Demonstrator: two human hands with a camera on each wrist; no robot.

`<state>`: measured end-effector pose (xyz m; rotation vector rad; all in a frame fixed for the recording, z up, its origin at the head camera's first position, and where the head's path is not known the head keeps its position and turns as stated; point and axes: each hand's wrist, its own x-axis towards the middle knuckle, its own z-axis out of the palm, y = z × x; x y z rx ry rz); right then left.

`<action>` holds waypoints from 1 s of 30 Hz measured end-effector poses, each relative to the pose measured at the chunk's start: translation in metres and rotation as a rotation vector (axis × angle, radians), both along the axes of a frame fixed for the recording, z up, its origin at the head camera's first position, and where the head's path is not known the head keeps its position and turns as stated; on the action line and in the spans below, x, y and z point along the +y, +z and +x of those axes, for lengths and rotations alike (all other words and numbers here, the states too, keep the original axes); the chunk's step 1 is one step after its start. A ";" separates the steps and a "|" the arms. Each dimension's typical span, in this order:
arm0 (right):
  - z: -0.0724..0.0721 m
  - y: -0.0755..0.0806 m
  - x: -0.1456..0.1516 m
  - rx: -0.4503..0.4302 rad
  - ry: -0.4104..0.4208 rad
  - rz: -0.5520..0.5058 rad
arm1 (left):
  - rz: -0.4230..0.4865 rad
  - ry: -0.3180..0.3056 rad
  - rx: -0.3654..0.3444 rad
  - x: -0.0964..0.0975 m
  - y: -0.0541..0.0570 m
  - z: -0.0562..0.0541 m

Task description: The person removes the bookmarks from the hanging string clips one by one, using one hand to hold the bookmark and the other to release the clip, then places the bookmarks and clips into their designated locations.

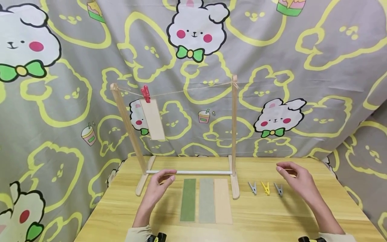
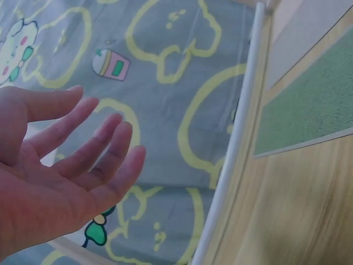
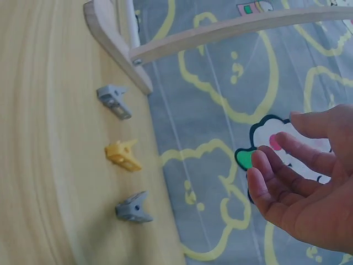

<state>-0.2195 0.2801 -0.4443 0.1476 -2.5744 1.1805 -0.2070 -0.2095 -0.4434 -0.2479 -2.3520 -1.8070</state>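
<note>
My left hand [image 1: 160, 185] hovers over the table to the left of the green strip [image 1: 188, 200], fingers relaxed and holding nothing. Beside that strip lie a grey strip [image 1: 207, 201] and a beige strip [image 1: 223, 201], side by side. On the right, my right hand [image 1: 297, 176] is held above the table with loosely bent, bare fingers. Nearest to it is a grey clothespin [image 1: 278, 190], in a row with a yellow clothespin [image 1: 265, 188] and another grey clothespin [image 1: 252, 188]. A red clothespin [image 1: 145, 93] holds a cream strip [image 1: 152, 119] on the string.
A wooden stand has a left post [image 1: 128, 127] and a right post [image 1: 234, 127], with a string [image 1: 187, 90] tied between their tops. A white rod [image 1: 202, 172] joins them low down. Behind the table [image 1: 257, 218] hangs a patterned curtain [image 1: 193, 141].
</note>
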 end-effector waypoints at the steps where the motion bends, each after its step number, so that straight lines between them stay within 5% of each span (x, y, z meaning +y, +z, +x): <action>1: 0.001 0.002 -0.001 0.003 0.001 -0.001 | 0.003 0.008 0.010 0.001 0.001 0.001; 20: 0.002 0.019 -0.044 0.114 0.083 -0.121 | 0.080 0.104 0.169 -0.009 0.013 0.005; 30: 0.001 0.029 -0.060 0.216 0.089 -0.128 | 0.124 0.106 0.182 -0.018 0.012 0.002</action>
